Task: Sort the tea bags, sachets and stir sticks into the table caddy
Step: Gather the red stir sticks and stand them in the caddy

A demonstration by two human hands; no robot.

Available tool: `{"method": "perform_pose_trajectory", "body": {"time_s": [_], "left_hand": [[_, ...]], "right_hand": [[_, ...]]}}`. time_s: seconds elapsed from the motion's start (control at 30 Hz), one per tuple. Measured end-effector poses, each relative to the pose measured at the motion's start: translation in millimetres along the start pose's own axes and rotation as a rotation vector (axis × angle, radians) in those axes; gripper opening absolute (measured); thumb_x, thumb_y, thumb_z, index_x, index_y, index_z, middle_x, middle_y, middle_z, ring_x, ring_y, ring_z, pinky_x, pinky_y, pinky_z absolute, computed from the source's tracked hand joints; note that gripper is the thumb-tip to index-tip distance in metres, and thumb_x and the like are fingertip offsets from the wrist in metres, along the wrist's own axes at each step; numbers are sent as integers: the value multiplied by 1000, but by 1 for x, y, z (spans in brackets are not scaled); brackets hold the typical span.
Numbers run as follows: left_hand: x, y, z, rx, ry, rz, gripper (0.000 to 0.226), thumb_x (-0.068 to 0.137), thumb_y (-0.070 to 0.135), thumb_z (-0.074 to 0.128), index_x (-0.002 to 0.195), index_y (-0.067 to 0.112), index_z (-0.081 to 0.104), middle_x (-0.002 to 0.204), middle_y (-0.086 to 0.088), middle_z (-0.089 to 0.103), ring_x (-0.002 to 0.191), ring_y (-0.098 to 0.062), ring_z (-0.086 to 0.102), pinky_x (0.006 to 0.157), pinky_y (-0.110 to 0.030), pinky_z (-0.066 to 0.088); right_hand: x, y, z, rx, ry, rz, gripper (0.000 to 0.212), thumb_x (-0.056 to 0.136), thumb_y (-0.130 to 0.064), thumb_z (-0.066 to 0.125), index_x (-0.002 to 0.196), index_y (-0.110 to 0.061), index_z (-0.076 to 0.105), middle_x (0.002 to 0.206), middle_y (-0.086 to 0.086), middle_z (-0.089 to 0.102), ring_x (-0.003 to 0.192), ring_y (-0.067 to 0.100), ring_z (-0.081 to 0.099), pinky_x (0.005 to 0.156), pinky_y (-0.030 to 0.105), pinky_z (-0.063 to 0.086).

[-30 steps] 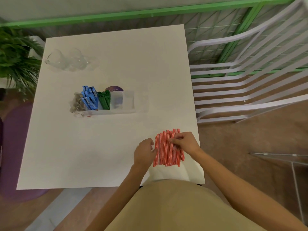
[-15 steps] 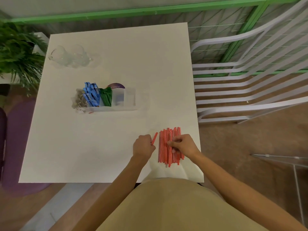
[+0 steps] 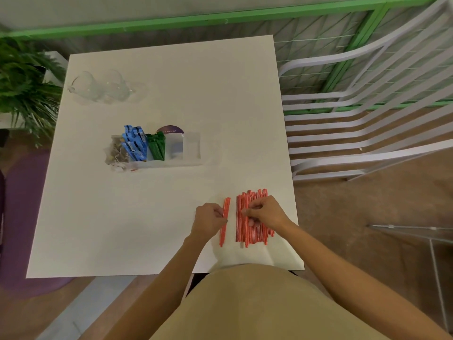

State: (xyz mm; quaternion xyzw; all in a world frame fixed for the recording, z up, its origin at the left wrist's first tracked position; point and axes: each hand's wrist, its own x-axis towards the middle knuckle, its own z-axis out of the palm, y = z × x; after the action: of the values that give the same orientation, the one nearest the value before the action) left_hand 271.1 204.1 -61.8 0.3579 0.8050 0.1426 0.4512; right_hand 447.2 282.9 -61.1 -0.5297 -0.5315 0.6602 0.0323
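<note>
A row of red-and-white stir sticks [image 3: 245, 224] lies flat near the table's front right corner. My right hand [image 3: 266, 212] rests on that row, its fingertips pinching at a stick. My left hand [image 3: 209, 220] grips a few stir sticks [image 3: 225, 220] pulled a little to the left of the row. The clear table caddy [image 3: 171, 163] stands at mid-table, holding tea bags [image 3: 115, 153] at its left end, then blue sachets [image 3: 133, 144], green sachets [image 3: 156, 148] and a purple-topped packet [image 3: 170, 130]. Its right compartment [image 3: 192, 147] looks empty.
Clear glassware [image 3: 103, 87] sits at the white table's [image 3: 147, 229] far left corner. A potted plant [image 3: 22, 87] stands beyond the left edge. A white slatted chair [image 3: 367, 114] stands to the right, before a green railing [image 3: 220, 18].
My left hand has drawn a few sticks out of the row and shifted them left, opening a gap. The right hand stayed on the row.
</note>
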Motion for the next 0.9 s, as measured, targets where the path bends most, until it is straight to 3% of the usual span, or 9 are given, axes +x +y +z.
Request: {"method": "perform_pose_trajectory", "body": {"time_s": [0.17,0.33,0.5,0.63,0.9], "left_hand": [[-10,-6,-18,-277,-35,-40,21,75,-1,70,72,19,70,67,-4,67,64,-20,69,65,-36,61],[-13,-13,-52,-475,-59,-35,11,78,-1,72,88,3,72,77,-11,69,66,-17,69,63,-31,60],[-6,-21,-86,-548,-83,-11,12,79,-3,71,91,0,71,81,-16,68,71,-23,69,67,-34,61],[5,-30,-117,-578,-36,-11,12,80,-2,72,91,1,71,90,-23,69,75,-27,70,66,-33,61],[44,-16,-185,-625,67,70,13,80,-3,72,80,10,69,78,-9,68,70,-18,66,62,-27,59]], "right_hand": [[5,-19,11,10,-34,-7,18,85,-17,74,80,0,72,66,22,70,51,23,62,59,32,53],[21,-57,29,25,-33,-54,16,84,-16,75,82,0,74,68,21,71,57,25,63,58,28,54],[49,-102,43,43,-17,-149,18,84,-13,74,86,5,73,74,28,70,61,29,65,56,27,53],[75,-149,57,60,117,-313,15,85,-7,71,83,8,71,70,26,68,56,24,62,54,26,52],[144,-214,82,5,210,-437,11,84,-9,72,82,2,73,69,19,71,57,23,67,56,26,54]]}}
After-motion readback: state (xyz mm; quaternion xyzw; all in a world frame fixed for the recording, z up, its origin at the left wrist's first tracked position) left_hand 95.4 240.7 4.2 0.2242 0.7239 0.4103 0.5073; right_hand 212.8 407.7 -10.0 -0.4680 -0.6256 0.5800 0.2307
